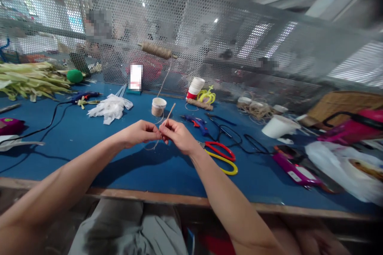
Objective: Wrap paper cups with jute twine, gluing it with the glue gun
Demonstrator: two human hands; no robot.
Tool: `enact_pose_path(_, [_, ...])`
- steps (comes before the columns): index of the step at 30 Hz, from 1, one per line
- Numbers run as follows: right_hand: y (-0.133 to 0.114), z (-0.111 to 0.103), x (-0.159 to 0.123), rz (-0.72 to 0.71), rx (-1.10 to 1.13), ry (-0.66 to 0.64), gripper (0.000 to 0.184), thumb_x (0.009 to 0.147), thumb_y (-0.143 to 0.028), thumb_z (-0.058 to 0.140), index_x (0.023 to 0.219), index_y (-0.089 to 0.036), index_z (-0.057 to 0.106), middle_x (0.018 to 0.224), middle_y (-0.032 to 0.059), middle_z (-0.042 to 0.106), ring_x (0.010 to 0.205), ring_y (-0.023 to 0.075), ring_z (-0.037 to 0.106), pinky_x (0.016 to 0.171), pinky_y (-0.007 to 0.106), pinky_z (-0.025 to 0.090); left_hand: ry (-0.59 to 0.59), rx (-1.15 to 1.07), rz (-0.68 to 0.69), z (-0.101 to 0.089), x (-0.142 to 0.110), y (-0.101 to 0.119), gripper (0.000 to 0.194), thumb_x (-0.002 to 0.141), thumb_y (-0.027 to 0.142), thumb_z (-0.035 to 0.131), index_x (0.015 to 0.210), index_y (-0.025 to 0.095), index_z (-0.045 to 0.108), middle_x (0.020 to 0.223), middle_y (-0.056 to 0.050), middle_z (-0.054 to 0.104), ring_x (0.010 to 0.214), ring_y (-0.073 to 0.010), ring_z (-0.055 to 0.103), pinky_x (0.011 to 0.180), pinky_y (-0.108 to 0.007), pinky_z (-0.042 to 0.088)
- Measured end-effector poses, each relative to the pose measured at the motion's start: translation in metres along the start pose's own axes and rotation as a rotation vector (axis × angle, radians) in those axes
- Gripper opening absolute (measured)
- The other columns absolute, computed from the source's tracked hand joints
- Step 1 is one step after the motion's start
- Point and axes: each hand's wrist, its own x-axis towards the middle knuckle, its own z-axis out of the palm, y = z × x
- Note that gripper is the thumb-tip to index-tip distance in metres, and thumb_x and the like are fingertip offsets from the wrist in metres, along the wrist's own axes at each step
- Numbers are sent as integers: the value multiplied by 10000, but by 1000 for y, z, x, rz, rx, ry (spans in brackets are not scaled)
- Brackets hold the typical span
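Above the middle of the table my two hands meet, fingertips together. My right hand pinches a thin tan stick that slants up and away from the fingers. My left hand is closed in a pinch right beside it, on fine twine; the exact grip is hidden by the fingers. A loose loop of the twine hangs under the hands. Just beyond them stands a small white cup-like roll wrapped in twine. Twine also runs down from a spool mounted on the mesh screen.
Right of my hands lie scissors with red and yellow handles and a blue glue gun with a black cord. White strips and pale husks lie left. A purple device and plastic bag sit right.
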Motion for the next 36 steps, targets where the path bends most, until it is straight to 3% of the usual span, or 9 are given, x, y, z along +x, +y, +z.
enact_pose_path(6, [6,-1,3,3,-121,63,349,702,-500,569,663,-175,449,480,-62,441,423,66,398,430,213,346,104,129,78,2,3,-5,231,674,340,563,618,119,530,549,38,454,504,-62,359,462,-195,265])
enact_pose_path(13, [10,2,4,16,-170,132,339,706,-479,577,641,-172,448,450,-66,439,397,61,391,408,202,314,128,145,95,3,5,-7,198,680,298,544,590,126,506,534,49,425,502,-61,347,484,-206,262])
enact_pose_path(21, [2,-1,1,73,180,-37,332,651,-450,645,705,-163,488,593,-42,511,492,61,467,449,199,370,16,-122,-23,2,0,2,222,657,328,596,631,124,513,509,61,406,447,-39,264,441,-212,164])
enact_pose_path(27, [0,-4,0,98,224,-41,342,633,-438,672,667,-157,481,548,-49,504,467,53,464,436,190,353,-81,-44,37,-7,-2,4,187,689,300,577,715,115,569,570,44,452,491,-48,324,475,-207,226])
enact_pose_path(31, [2,-4,2,118,248,-23,364,615,-454,680,662,-152,482,539,-55,489,456,47,458,428,187,347,-2,118,163,-7,0,1,176,727,290,535,723,117,569,639,23,503,558,-66,388,527,-209,288])
enact_pose_path(36, [3,-4,2,113,251,5,362,617,-452,676,661,-150,481,526,-60,475,441,42,443,416,185,337,105,216,206,1,1,0,162,733,267,496,669,122,526,580,38,446,530,-66,357,504,-206,275])
